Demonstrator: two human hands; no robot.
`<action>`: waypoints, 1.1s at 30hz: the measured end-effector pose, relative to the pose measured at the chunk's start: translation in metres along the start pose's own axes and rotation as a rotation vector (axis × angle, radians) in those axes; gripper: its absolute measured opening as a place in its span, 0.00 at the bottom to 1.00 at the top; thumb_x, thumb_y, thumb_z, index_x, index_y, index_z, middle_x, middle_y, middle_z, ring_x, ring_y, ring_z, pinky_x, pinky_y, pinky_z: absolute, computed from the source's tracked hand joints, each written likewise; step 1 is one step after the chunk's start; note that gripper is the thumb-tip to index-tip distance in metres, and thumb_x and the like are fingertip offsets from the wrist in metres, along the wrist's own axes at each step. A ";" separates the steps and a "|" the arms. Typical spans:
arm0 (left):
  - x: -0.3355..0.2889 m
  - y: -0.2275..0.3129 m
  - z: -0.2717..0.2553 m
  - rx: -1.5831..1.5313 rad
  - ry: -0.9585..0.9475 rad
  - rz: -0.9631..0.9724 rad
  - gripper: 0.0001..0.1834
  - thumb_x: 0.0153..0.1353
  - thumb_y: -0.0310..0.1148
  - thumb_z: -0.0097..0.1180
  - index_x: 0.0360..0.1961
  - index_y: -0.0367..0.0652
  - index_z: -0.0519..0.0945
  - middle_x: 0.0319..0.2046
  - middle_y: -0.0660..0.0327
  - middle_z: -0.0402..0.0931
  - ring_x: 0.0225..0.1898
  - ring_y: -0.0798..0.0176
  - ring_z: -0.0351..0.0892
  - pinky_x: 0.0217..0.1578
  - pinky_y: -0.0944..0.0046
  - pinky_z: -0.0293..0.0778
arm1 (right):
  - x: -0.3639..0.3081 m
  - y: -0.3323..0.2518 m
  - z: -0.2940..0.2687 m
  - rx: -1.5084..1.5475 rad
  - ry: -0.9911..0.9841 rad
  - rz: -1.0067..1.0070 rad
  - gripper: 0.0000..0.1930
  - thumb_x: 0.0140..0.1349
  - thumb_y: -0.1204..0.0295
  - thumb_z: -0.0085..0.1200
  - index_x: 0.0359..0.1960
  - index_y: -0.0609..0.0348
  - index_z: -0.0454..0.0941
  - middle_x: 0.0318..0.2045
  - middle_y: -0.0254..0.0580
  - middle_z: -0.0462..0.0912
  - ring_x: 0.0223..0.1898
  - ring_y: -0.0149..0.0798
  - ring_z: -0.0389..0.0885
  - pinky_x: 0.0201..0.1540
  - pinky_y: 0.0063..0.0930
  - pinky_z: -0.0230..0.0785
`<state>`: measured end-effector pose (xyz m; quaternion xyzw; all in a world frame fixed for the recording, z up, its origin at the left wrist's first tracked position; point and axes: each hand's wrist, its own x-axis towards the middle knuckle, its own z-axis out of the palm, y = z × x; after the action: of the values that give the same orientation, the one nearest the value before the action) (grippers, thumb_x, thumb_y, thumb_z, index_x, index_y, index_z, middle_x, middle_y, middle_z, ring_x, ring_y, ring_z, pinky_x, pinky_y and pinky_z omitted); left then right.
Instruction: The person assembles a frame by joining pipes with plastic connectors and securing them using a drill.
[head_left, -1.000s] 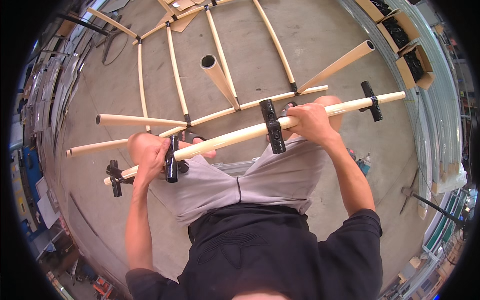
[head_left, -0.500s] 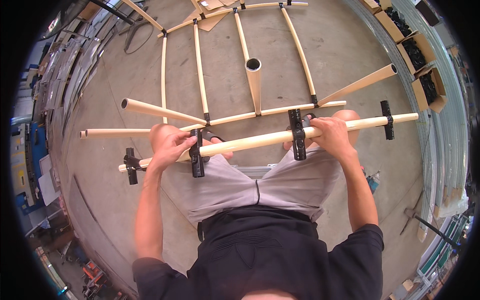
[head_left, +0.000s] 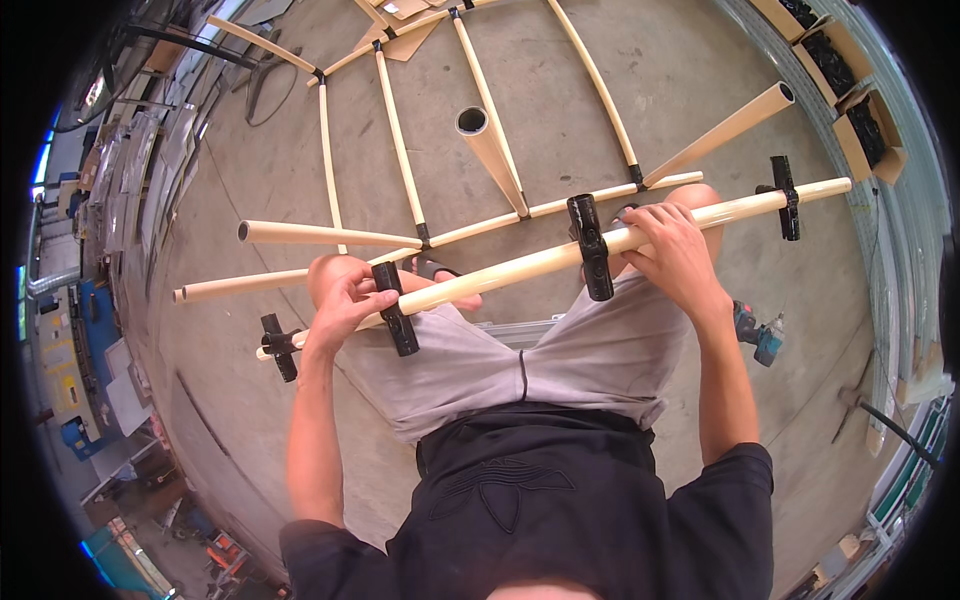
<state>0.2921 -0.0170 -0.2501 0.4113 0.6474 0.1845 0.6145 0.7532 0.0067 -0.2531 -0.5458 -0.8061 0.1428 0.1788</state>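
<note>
A long cream-coloured pipe (head_left: 490, 279) lies across my knees, tilted up toward the right. Several black pipe joints are fitted along it. My left hand (head_left: 347, 305) grips the pipe beside one black joint (head_left: 395, 309), thumb and fingers against that joint. Further left, another joint (head_left: 279, 347) sits near the pipe's end. My right hand (head_left: 677, 249) is wrapped over the pipe just right of a larger joint (head_left: 590, 247). Toward the right end is one more joint (head_left: 786, 198), which neither hand touches.
In front of my feet stands a frame of cream pipes (head_left: 463, 234) with black joints, some pipes pointing up toward me. A teal-and-black power drill (head_left: 762, 336) lies on the floor at right. Cardboard boxes (head_left: 872, 135) of black parts and long metal profiles line the right side.
The pipe's right end has risen in the picture and its left end has dropped slightly, both hands staying on it. My view has also turned, bringing the drill into fuller sight.
</note>
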 end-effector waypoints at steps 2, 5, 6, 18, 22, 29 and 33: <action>0.001 -0.005 0.000 -0.024 -0.021 0.054 0.28 0.59 0.34 0.70 0.57 0.34 0.74 0.46 0.57 0.82 0.47 0.67 0.80 0.51 0.65 0.74 | -0.003 -0.014 -0.005 0.039 0.131 0.007 0.20 0.49 0.75 0.66 0.46 0.58 0.79 0.42 0.42 0.84 0.51 0.49 0.78 0.59 0.41 0.68; -0.004 -0.016 0.002 -0.032 0.020 0.125 0.27 0.59 0.31 0.69 0.57 0.34 0.74 0.46 0.57 0.82 0.46 0.67 0.81 0.48 0.67 0.77 | -0.021 -0.066 -0.024 0.278 0.290 0.085 0.19 0.50 0.78 0.65 0.46 0.59 0.80 0.43 0.43 0.84 0.50 0.50 0.81 0.55 0.40 0.72; -0.004 -0.017 0.004 -0.028 0.036 0.150 0.26 0.59 0.29 0.69 0.56 0.34 0.74 0.46 0.57 0.82 0.46 0.67 0.82 0.47 0.67 0.78 | -0.028 -0.086 -0.026 0.432 0.260 0.036 0.18 0.50 0.79 0.65 0.45 0.60 0.80 0.43 0.44 0.85 0.47 0.50 0.82 0.52 0.40 0.73; 0.004 0.008 0.021 -0.011 0.038 0.298 0.23 0.58 0.23 0.68 0.53 0.32 0.74 0.44 0.54 0.82 0.42 0.65 0.83 0.42 0.67 0.81 | 0.024 -0.216 0.204 1.885 -0.502 0.870 0.12 0.70 0.69 0.47 0.51 0.56 0.76 0.37 0.31 0.79 0.38 0.25 0.77 0.39 0.25 0.71; 0.001 0.013 0.027 0.003 0.037 0.295 0.25 0.59 0.23 0.67 0.55 0.32 0.72 0.44 0.55 0.81 0.44 0.64 0.83 0.43 0.65 0.81 | 0.013 -0.211 0.207 2.160 -0.457 0.895 0.13 0.69 0.71 0.48 0.53 0.55 0.74 0.43 0.29 0.76 0.40 0.25 0.75 0.41 0.26 0.69; -0.004 0.001 0.021 0.096 0.030 0.270 0.25 0.59 0.23 0.67 0.57 0.34 0.72 0.44 0.58 0.82 0.47 0.66 0.81 0.47 0.65 0.79 | 0.007 -0.199 0.201 2.262 -0.492 0.765 0.13 0.73 0.69 0.48 0.56 0.55 0.75 0.45 0.29 0.79 0.43 0.26 0.77 0.48 0.28 0.70; -0.002 0.004 0.012 0.060 -0.020 0.208 0.26 0.60 0.23 0.66 0.58 0.34 0.72 0.47 0.57 0.81 0.49 0.65 0.80 0.52 0.64 0.76 | 0.004 -0.200 0.221 2.327 -0.613 0.773 0.12 0.74 0.68 0.49 0.54 0.55 0.78 0.46 0.30 0.82 0.44 0.26 0.78 0.48 0.26 0.71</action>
<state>0.3044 -0.0192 -0.2476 0.4962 0.6004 0.2237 0.5858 0.4880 -0.0695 -0.3654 -0.2100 -0.0005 0.9289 0.3051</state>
